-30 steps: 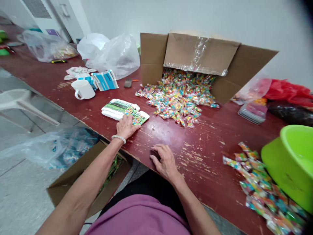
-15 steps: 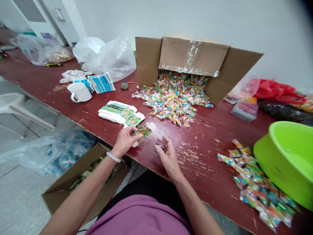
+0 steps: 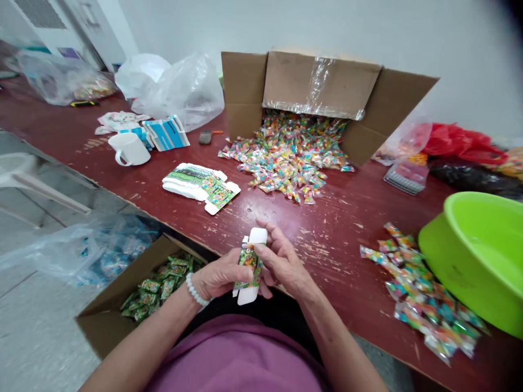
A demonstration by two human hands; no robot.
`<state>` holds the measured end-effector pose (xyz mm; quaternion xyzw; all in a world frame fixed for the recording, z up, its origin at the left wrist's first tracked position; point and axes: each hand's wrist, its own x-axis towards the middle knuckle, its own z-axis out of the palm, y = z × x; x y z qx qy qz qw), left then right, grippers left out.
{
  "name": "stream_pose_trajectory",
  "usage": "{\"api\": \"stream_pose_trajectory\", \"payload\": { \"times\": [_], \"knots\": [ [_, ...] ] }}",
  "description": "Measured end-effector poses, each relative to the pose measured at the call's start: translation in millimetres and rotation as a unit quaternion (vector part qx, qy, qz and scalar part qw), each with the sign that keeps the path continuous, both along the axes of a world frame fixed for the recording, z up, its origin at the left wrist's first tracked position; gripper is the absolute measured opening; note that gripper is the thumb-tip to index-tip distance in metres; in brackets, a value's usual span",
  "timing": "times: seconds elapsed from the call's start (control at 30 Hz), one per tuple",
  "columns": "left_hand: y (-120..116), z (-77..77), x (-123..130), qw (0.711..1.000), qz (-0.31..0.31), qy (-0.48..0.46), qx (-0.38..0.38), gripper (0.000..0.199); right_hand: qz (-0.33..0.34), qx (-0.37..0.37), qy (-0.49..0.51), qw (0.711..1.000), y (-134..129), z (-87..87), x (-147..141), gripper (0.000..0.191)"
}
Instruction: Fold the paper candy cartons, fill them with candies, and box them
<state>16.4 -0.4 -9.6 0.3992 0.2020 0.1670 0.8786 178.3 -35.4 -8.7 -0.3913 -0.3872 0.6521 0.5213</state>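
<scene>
A small green printed carton point(image 3: 248, 262) with white end flaps is held between both hands, close to my body at the table's front edge. My left hand point(image 3: 223, 275), with a beaded bracelet at the wrist, grips its lower left side, thumb across the printed face. My right hand point(image 3: 281, 261) pinches the upper right side, its thumb on the front and fingers behind. Both end flaps stick out, at top and bottom. Beyond my hands lies a stack of flat green cartons point(image 3: 192, 182). Wrapped candies point(image 3: 281, 158) spill from an open cardboard box point(image 3: 322, 87) at the back.
At the right, a lime green basin point(image 3: 469, 267) stands beside more wrapped candies point(image 3: 429, 305). A white mug point(image 3: 129, 149) is at the left. Below the table edge, a cardboard box point(image 3: 98, 321) holds green packets point(image 3: 159, 286). Clear plastic bags point(image 3: 188, 90) sit at the back.
My left hand has brought the carton from near the stack toward my body and turned it more upright. My right hand, apart from it before, has closed on it.
</scene>
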Motion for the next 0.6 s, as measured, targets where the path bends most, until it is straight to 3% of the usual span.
{"api": "stream_pose_trajectory", "payload": {
  "times": [0.1,0.23,0.37,0.43,0.6],
  "knots": [
    [-1.7,-0.3,0.4,0.999,0.022,0.019,0.014,0.055,0.010,0.011,0.019,1.000,-2.6,0.4,0.7,0.064],
    [-3.9,5.1,-0.7,0.997,0.046,0.051,0.029,0.044,0.005,0.020,0.043,0.999,-6.2,1.7,2.1,0.062],
    [-6.9,6.6,4.5,0.989,0.107,0.095,0.043,0.035,0.011,-0.014,0.017,1.000,-10.0,-1.8,2.0,0.042],
    [-7.6,4.3,9.5,0.982,0.143,0.113,0.055,0.033,-0.024,-0.029,-0.011,0.999,-10.4,-5.3,1.0,0.032],
    [-7.6,1.6,16.4,0.957,0.213,0.153,0.126,0.033,-0.168,0.040,-0.140,0.975,-4.7,-10.5,3.9,0.025]
  ]
}}
